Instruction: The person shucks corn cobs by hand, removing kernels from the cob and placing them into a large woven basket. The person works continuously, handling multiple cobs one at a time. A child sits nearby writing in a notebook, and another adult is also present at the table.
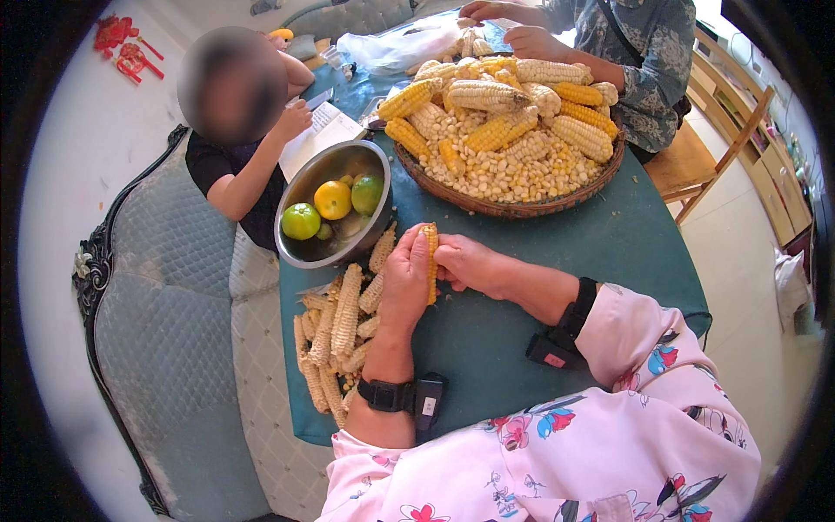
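My left hand grips a yellow corn cob held upright over the table. My right hand presses against the cob's right side with curled fingers; whether it also grips the cob is hard to tell. Beyond my hands, a round woven basket is heaped with loose kernels and whole yellow and white cobs. Left of my left forearm lies a pile of stripped corncobs, with a few loose kernels among them.
A metal bowl of green and yellow citrus fruit stands left of the basket on the green-covered table. A person sits at the left by an open notebook; another works behind the basket, near a plastic bag. A quilted sofa flanks the table.
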`<action>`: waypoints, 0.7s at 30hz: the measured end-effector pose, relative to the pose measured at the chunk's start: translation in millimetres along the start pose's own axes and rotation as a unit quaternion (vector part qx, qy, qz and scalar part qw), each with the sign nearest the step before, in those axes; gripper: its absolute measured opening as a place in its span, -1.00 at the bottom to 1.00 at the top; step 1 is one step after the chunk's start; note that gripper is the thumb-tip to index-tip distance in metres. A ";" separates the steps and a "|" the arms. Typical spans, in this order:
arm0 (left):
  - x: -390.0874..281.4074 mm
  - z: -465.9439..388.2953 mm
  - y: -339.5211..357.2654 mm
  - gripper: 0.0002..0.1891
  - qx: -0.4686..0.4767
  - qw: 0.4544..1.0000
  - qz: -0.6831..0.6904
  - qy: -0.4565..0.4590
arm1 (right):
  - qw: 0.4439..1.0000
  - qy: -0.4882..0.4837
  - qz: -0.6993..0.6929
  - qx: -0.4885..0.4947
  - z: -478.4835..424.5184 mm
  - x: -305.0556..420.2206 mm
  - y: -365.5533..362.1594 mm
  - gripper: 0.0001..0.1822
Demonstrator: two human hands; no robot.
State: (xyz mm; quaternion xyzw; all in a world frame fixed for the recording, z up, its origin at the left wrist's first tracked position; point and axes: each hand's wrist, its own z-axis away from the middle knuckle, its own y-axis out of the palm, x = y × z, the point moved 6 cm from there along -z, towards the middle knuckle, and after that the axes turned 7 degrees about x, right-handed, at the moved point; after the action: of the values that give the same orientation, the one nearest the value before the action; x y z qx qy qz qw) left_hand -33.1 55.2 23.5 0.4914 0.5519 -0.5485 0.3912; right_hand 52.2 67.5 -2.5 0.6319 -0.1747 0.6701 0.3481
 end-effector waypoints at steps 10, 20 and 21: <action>-0.5 5.3 -4.5 -0.63 0.033 0.984 0.146 -0.096 | 0.999 -0.024 -0.004 0.025 4.1 9.0 0.9 -0.82; -1.7 3.5 -0.4 -0.67 -0.005 0.990 0.119 -0.079 | 0.970 0.004 -0.235 0.063 -3.7 -9.2 -0.7 -0.83; -0.6 4.1 0.1 -0.67 -0.005 0.987 0.138 -0.087 | 0.963 0.008 -0.264 0.057 -4.8 -10.9 -0.9 -0.82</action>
State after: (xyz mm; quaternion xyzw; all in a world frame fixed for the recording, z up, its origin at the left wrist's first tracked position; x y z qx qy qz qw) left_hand -33.3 51.1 23.7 0.5110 0.4458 -0.5273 0.5120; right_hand 48.9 68.7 -13.9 0.6689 0.0399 0.5686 0.4771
